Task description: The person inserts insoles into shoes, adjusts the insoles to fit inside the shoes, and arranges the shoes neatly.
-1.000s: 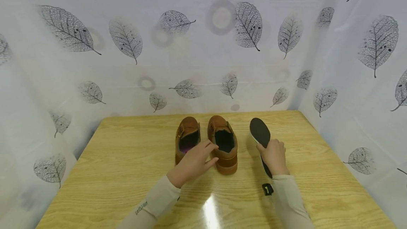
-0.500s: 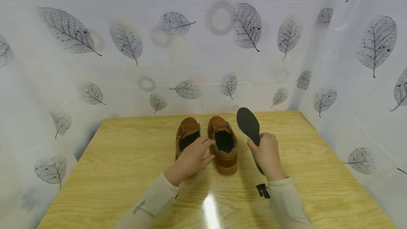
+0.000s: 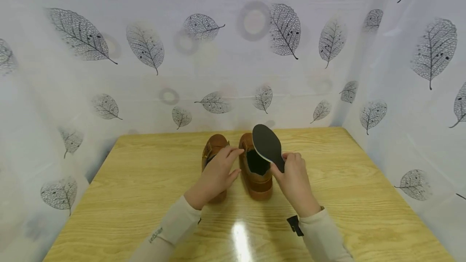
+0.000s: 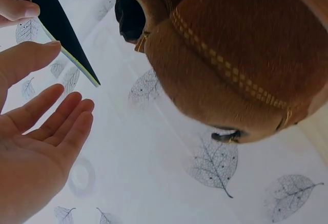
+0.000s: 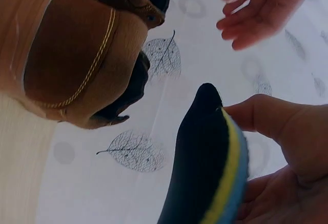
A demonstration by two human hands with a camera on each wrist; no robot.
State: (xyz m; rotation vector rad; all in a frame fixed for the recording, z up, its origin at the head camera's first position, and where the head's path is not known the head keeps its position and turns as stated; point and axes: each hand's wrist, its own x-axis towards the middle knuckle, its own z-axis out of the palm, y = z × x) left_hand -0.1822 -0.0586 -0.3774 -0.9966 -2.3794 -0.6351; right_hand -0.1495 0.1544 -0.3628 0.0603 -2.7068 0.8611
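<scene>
Two brown shoes stand side by side on the wooden table, toes toward the back curtain. My right hand [image 3: 295, 183] pinches a black insole [image 3: 267, 144] between thumb and fingers, its broad end tilted up over the right shoe [image 3: 263, 185]. Yellow and blue layers show along the insole's edge [image 5: 233, 167] in the right wrist view. My left hand [image 3: 217, 173] hovers over the left shoe [image 3: 214, 144], covering much of it, fingers spread toward the right shoe's opening and holding nothing. In the left wrist view the left palm [image 4: 38, 157] faces the insole.
A white curtain [image 3: 225, 64] printed with dark leaves surrounds the table [image 3: 153, 181] at the back and sides. A small black piece [image 3: 295, 225] sticks out beside the right cuff.
My right hand has carried the insole leftward, from beside the right shoe to over its opening. My left hand has shifted slightly left, its fingers reaching a little farther forward. The shoes stay put.
</scene>
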